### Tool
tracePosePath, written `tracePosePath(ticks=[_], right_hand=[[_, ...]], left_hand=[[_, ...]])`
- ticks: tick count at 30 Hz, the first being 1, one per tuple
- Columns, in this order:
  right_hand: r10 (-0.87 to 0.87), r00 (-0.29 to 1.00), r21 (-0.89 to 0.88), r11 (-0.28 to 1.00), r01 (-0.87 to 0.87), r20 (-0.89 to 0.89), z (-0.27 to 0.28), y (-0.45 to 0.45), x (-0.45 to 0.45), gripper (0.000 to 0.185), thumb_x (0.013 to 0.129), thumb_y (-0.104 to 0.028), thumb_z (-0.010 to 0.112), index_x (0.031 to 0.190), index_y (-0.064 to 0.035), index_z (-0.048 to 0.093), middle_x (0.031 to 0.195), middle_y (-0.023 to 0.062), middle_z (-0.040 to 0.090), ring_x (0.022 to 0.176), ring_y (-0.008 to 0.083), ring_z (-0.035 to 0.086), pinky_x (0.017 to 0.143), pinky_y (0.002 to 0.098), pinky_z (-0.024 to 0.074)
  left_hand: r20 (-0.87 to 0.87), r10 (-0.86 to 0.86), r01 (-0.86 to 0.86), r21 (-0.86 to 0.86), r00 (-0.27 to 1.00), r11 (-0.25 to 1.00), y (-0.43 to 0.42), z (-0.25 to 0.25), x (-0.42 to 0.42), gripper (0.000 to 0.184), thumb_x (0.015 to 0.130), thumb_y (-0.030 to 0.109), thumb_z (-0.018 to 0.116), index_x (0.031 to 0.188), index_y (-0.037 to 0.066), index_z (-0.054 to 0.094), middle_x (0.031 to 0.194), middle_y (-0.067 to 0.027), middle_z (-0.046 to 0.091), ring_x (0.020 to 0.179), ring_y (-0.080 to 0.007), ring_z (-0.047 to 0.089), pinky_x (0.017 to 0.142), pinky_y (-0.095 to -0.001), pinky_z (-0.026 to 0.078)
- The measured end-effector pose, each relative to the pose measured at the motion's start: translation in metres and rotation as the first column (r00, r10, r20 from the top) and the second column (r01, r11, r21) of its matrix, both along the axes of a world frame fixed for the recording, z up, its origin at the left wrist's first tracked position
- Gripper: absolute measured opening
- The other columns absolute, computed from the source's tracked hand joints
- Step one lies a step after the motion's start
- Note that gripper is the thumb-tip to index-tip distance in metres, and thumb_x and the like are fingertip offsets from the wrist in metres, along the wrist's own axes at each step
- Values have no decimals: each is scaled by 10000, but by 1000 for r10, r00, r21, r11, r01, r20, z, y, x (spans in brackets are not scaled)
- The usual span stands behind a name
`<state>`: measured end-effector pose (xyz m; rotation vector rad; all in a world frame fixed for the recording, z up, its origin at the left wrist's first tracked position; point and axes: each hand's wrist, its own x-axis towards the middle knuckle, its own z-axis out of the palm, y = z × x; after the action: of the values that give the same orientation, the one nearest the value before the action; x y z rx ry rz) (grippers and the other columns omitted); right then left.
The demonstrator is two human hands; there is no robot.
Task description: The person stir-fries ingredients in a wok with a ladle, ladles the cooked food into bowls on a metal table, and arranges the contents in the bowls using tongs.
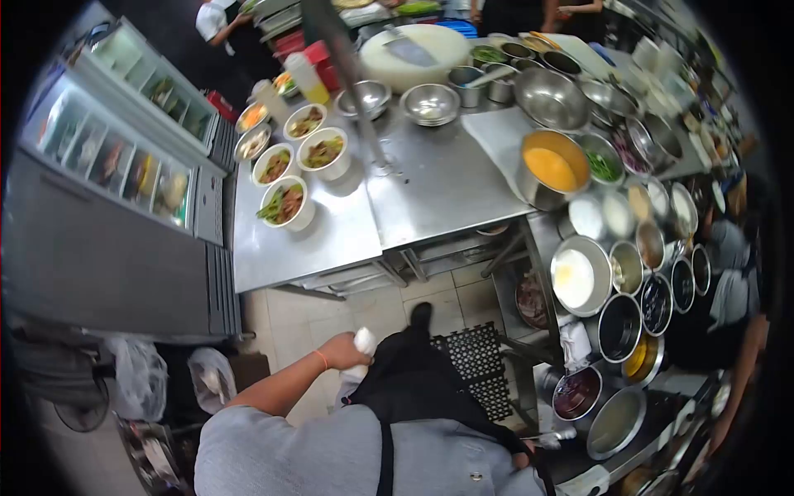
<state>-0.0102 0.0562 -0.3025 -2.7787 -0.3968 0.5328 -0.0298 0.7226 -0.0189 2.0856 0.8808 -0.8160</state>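
Note:
My left hand point(346, 352) is closed around a bunched white cloth point(363, 340), held in front of my dark apron point(409, 376). Part of the cloth pokes out above the fist and more hangs below it. Low on the right side, only a bit of my right hand point(523, 458) shows by the apron's edge; its fingers are mostly hidden. Close to it lies a pale metallic utensil point(552, 437), and I cannot make out whether the hand touches it.
On the steel counter point(438, 198) stand several white bowls of meat and greens point(285, 204), metal bowls point(430, 104) and a pot of orange liquid point(550, 167). Sauce pots point(583, 277) line the right. Refrigerators point(124, 174) stand left; a black mat point(475, 364) covers floor. Other people work nearby.

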Motion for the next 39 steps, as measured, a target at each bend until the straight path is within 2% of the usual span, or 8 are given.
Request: tracePosePath(ticks=[8, 11, 13, 17, 21, 29, 34, 39], right_hand=[[-690, 653, -233, 722, 651, -312, 89, 125, 94, 428, 818, -454, 640, 836, -28, 668, 639, 120, 591, 531, 229, 582, 479, 394, 452], [-100, 993, 323, 939, 116, -66, 212, 267, 142, 446, 829, -458, 651, 890, -17, 639, 589, 76, 560, 445, 160, 520, 426, 342, 419], [-293, 672, 219, 793, 568, -680, 361, 417, 163, 389, 834, -379, 676, 935, -11, 604, 604, 33, 551, 471, 95, 492, 415, 267, 393], [19, 764, 275, 939, 209, -644, 433, 546, 197, 441, 800, -294, 700, 1087, 25, 596, 657, 2, 562, 463, 74, 484, 401, 219, 353], [130, 656, 325, 927, 184, -743, 465, 631, 217, 548, 783, -210, 719, 1252, 8, 540, 899, 1, 608, 769, 80, 535, 670, 239, 444], [290, 838, 409, 908, -89, -462, 478, 716, 239, 468, 791, -108, 714, 1210, 32, 560, 1035, 60, 636, 921, 128, 568, 852, 271, 445], [398, 910, 240, 878, -415, 119, 486, 740, 260, 379, 796, -125, 691, 1124, 41, 601, 937, 130, 623, 860, 222, 590, 804, 299, 447], [382, 919, 106, 914, -391, 96, 502, 763, 263, 370, 778, -95, 680, 1121, 20, 601, 888, 139, 607, 791, 243, 601, 724, 310, 458]], left_hand=[[356, 259, -101, -405, 898, 909, 108, 31, 3, 596, 658, 348, 760, 1078, -31, 576, 992, -171, 648, 920, -278, 627, 830, -351, 484], [345, 304, -31, -616, 888, 787, 180, 61, -8, 575, 709, 207, 743, 1229, 75, 537, 1162, -92, 593, 1079, -204, 551, 919, -329, 424], [515, 343, 68, -623, 785, 779, 224, 79, -23, 551, 712, 247, 752, 1181, 37, 554, 1107, -103, 610, 1008, -205, 581, 899, -322, 445], [600, 377, 135, -636, 705, 760, 321, 93, -65, 516, 733, 152, 735, 1204, 52, 548, 1141, -72, 588, 1041, -176, 555, 922, -321, 437], [342, 802, -344, -770, 490, 538, 374, 70, -96, 454, 754, 75, 685, 1186, 34, 549, 1077, -76, 606, 938, -175, 593, 802, -321, 491], [333, 942, -674, -704, -36, 223, 377, 8, -101, 509, 813, 58, 624, 1289, -15, 459, 1088, -96, 591, 933, -180, 585, 788, -311, 488], [352, 930, -669, -716, -104, 197, 366, -4, -97, 515, 831, 67, 604, 1312, -12, 437, 1139, -107, 573, 976, -186, 568, 827, -306, 472], [335, 924, -623, -767, -184, 154, 367, -23, -105, 517, 853, 109, 587, 1329, -20, 430, 1203, -124, 548, 1028, -200, 556, 864, -304, 456]])
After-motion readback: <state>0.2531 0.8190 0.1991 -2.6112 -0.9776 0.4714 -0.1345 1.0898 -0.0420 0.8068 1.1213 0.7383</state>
